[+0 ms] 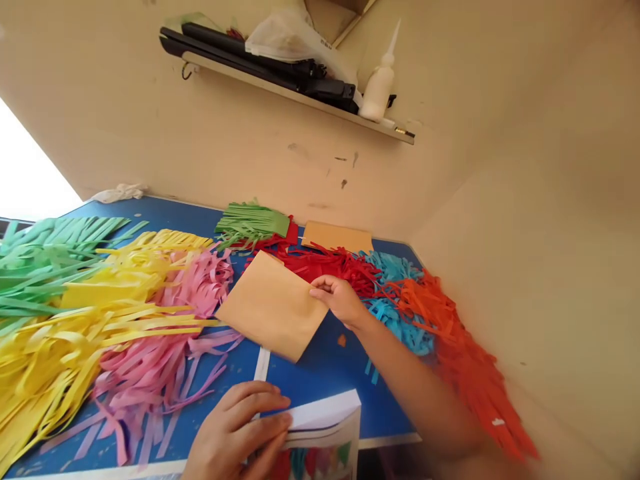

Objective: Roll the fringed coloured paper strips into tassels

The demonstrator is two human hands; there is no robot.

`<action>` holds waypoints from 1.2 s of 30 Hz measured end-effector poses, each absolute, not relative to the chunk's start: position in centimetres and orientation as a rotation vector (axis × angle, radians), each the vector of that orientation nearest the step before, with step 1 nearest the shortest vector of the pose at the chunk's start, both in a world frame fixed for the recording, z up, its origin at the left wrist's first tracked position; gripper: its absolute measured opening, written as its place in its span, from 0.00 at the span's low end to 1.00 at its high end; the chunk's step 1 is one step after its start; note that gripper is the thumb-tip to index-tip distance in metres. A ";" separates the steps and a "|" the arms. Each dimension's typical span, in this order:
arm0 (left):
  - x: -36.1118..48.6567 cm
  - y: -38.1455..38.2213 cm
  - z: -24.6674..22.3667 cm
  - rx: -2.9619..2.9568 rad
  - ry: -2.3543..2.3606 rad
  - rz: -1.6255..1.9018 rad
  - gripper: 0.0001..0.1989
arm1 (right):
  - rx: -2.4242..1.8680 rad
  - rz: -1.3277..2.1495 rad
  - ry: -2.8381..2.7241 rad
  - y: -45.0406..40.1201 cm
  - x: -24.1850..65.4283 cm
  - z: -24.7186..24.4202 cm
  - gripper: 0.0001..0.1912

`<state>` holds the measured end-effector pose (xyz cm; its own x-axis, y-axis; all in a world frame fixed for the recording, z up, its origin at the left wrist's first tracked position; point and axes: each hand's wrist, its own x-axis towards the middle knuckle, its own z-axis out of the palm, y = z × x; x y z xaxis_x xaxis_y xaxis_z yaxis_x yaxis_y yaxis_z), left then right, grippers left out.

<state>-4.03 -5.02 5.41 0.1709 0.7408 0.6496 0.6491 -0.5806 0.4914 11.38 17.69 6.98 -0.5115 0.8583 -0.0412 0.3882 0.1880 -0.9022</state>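
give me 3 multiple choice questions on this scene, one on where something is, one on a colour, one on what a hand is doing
1. Where is the white bottle?
a) on the floor
b) on the wall shelf
c) on a windowsill

2. What colour is the sheet at the fingers of the right hand?
a) green
b) pink
c) tan

3. What is the left hand doing?
a) lying flat and empty
b) gripping scissors
c) holding white paper

Answers:
1. b, the bottle stands at the end of the shelf, against the wall.
2. c, the sheet is plain tan, unlike the fringed paper around it.
3. c, the fingers close on the white paper at the table's near edge.
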 end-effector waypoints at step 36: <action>-6.1 5.5 8.0 0.889 1.302 1.352 0.23 | -1.042 0.687 -2.136 15.8 19.7 13.2 0.09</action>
